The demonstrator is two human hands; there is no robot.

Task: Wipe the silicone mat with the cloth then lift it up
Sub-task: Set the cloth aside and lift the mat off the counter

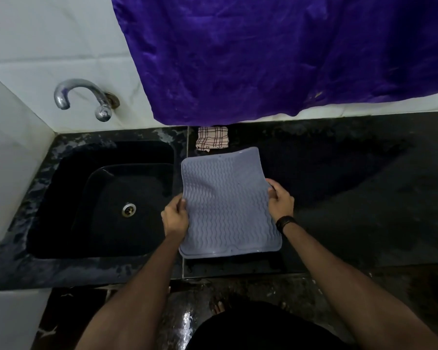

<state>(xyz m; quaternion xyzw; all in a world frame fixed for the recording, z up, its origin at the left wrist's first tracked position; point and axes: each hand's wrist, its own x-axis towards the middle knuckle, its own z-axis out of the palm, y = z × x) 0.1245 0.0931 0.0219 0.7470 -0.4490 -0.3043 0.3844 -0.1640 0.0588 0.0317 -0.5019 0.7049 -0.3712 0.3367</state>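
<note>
A grey silicone mat [228, 203] with wavy ridges is held between both hands above the black counter, its sides bent slightly upward. My left hand [175, 215] grips its left edge and my right hand [281, 200] grips its right edge. A folded checked cloth [212, 138] lies on the counter just beyond the mat's far edge, near the wall, with neither hand touching it.
A black sink [61, 198] with a metal drain [129, 209] lies left of the mat, under a chrome tap [86, 97] on the tiled wall. A purple fabric [276, 59] hangs over the back wall. The dark counter [352, 185] extends to the right.
</note>
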